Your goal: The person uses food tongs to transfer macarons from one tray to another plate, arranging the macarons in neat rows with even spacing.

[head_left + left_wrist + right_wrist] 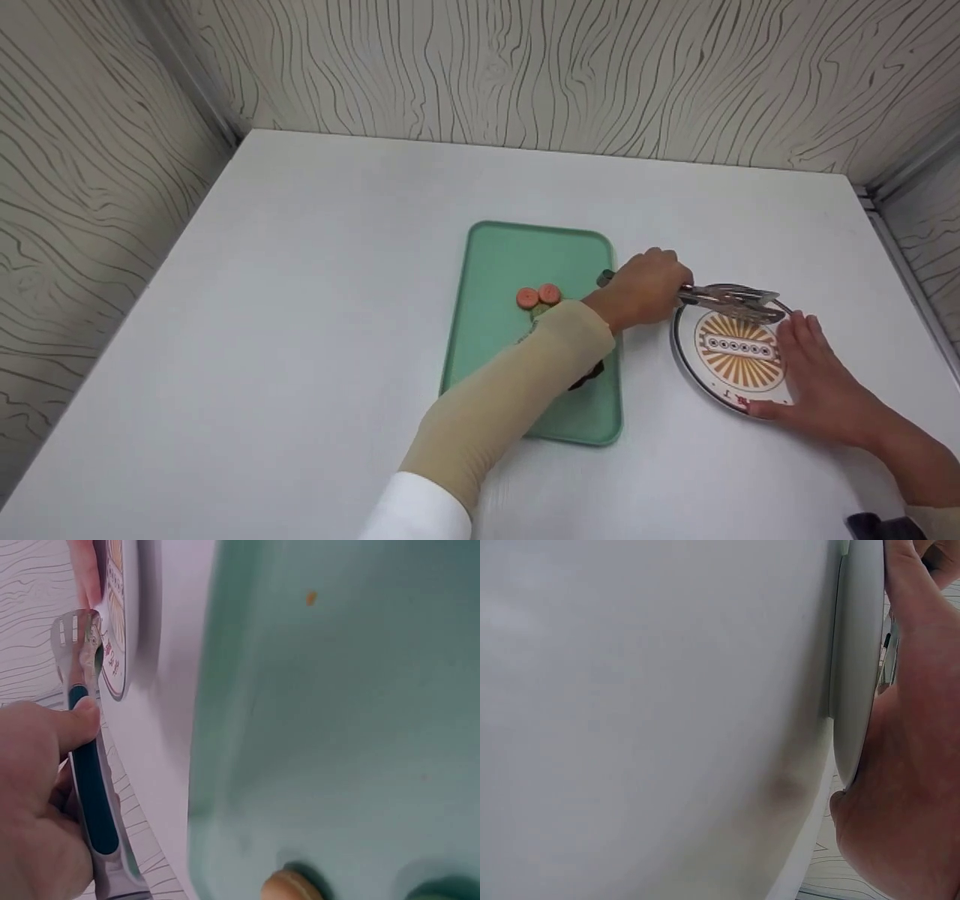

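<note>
My left hand (646, 289) reaches across the green tray (540, 251) and grips metal tongs (731, 300) with dark handle inlays (91, 787). The tong heads overlap the far part of a round white plate (701, 367) printed with an orange sunburst. A small dark green bit (98, 658) shows by the tong heads in the left wrist view. My right hand (832, 390) rests along the plate's right rim, fingers extended and thumb spread toward the near edge. On the tray lie two orange-pink round slices (528, 298) and a green slice (540, 309), partly behind my left sleeve.
A dark piece (589, 376) on the tray peeks out below my left forearm. A tiny orange crumb (311, 598) lies on the tray. The white table (300, 300) is bordered by wood-grain patterned panels (487, 67). A dark object (885, 527) sits by my right wrist.
</note>
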{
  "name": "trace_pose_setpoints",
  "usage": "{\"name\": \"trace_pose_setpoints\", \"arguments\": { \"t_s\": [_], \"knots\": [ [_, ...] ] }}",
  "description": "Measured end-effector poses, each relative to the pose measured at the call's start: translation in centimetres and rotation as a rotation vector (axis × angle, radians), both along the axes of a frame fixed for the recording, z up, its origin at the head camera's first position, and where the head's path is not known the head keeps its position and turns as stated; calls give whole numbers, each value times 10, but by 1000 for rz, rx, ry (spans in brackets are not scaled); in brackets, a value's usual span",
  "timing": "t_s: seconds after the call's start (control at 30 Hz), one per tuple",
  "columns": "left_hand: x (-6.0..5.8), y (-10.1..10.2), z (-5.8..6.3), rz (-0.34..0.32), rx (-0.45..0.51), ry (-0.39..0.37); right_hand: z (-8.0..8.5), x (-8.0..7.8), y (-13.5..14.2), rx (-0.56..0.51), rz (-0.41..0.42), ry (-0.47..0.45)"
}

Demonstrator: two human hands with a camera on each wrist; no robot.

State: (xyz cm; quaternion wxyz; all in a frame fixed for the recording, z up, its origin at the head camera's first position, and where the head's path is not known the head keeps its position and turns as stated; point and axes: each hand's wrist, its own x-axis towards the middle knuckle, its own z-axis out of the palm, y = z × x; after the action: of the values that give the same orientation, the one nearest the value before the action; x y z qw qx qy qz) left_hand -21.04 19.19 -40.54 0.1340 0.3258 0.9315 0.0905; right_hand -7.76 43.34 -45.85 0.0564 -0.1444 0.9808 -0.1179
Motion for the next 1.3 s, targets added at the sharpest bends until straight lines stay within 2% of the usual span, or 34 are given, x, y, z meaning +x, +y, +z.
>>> {"name": "trace_pose_setpoints", "arguments": {
  "t_s": [0.27,0.4,0.7,1.17,1.3],
  "knots": [
    [3,6,-4,-24,-40,28,2,0,-1,14,2,-11],
    [4,10,-4,0,-50,0,3,0,-1,0,0,1],
    [5,14,-6,33,-33,-37,1,-1,0,-38,14,18],
    [6,13,-6,22,-22,-33,-1,-1,1,-39,-6,6],
    [5,14,-7,30,-18,-36,0,0,0,-45,21,24]
  ]
}}
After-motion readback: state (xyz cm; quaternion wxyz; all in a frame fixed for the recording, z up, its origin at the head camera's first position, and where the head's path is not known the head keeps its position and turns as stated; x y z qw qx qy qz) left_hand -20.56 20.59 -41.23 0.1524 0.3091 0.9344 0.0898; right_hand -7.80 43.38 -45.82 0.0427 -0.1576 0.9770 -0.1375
